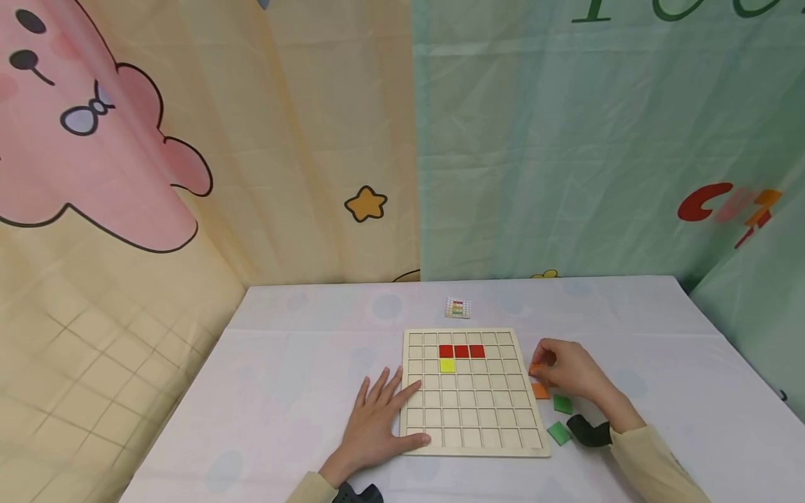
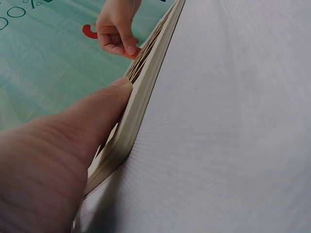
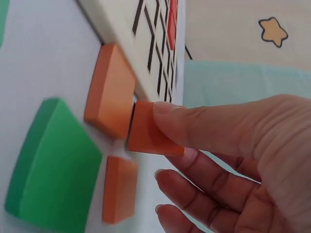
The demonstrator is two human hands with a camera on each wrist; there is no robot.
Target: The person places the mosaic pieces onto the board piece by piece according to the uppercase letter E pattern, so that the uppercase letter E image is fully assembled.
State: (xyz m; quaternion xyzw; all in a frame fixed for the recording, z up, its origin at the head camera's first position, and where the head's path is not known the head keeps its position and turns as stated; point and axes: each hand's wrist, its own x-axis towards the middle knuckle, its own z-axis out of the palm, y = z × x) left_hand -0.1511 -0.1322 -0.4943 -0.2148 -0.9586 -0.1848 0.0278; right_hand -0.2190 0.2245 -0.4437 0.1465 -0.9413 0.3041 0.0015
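Now, from the head view, a gridded board (image 1: 497,402) is being steadied on the pale table (image 1: 283,363) by the left hand (image 1: 376,427); its fingers are being held spread and nearly straight, with thumb and index being laid over the near-left corner and left edge, presumably so that sliding is being prevented. Nothing is being gripped there. Three red tiles (image 1: 462,351) are being seated in a row, and one yellow tile (image 1: 447,365) is being shown directly under the leftmost. Beyond the far edge a small patterned card (image 1: 458,308) is being displayed, perhaps for easy reading. At the right edge, the right hand (image 1: 571,367) is being held with fingers curled, and two green tiles (image 1: 560,434) are being left loose just below it, likely for easy reach.

Over to the left wrist view: the board's rim is being crossed by the left thumb, lightly by the look of it, while most of the left fingers are being cut from sight. Farther off, an orange tile (image 2: 136,52) is being pinched by the right hand.

And in the right wrist view that same tile is being gripped flat between thumb and fingertips, just beside the board's edge; by its sides, probably, so that its orientation is being controlled. Two other orange tiles (image 3: 111,92) are being seen on the table, one close against the board, with a green tile being shown nearer the camera.
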